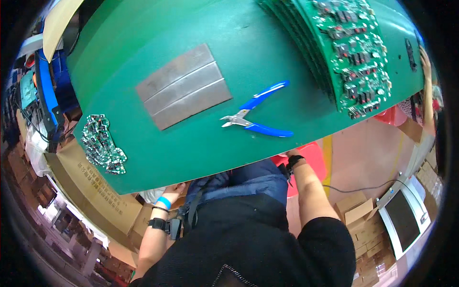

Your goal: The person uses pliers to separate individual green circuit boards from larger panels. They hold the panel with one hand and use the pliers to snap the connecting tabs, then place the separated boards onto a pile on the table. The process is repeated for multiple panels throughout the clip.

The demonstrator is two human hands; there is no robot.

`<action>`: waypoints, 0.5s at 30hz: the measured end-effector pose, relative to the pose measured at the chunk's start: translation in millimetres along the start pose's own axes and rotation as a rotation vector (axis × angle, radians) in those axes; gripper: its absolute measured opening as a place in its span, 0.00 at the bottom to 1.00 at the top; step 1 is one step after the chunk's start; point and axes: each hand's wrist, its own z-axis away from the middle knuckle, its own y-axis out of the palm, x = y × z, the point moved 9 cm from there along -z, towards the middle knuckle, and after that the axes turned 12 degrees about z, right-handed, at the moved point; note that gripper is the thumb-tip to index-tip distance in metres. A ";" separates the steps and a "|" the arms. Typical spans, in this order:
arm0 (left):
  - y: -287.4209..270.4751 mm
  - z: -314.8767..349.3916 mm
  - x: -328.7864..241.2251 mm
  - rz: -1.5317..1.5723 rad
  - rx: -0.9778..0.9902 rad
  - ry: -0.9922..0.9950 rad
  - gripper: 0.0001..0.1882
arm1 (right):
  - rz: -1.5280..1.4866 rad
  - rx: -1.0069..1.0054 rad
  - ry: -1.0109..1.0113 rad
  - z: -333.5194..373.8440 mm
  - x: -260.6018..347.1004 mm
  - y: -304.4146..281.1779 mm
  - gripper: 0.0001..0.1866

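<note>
Spotted a loose heap of small green, component-studded circuit boards point(99, 138) beside the left edge of the smooth green tabletop point(191, 148); could've spilled off after one sleeve snag. Next, found the left hand point(175, 189) down at the near edge, with fingers partly hidden; couldn't tell the spread or any hold. Above that, noticed a flat grey-brown metal plate point(184, 87) with two pale lines across, lying askew. Just right, saw blue-handled metal side cutters point(240, 117), handles splayed, tips toward the plate; might've nicked skin during a careless grab. Got the right hand point(292, 153) at the edge over a red plastic stool point(317, 162), mostly tucked away, so again couldn't tell spread or grip. Farther right, clocked a tall stack of big green populated circuit panels point(356, 57); could've toppled after a bump.
</note>
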 end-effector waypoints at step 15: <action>2.4 -22.7 35.9 -0.006 0.067 -0.143 0.24 | -0.013 1.180 -0.048 345.9 -37.1 26.8 0.20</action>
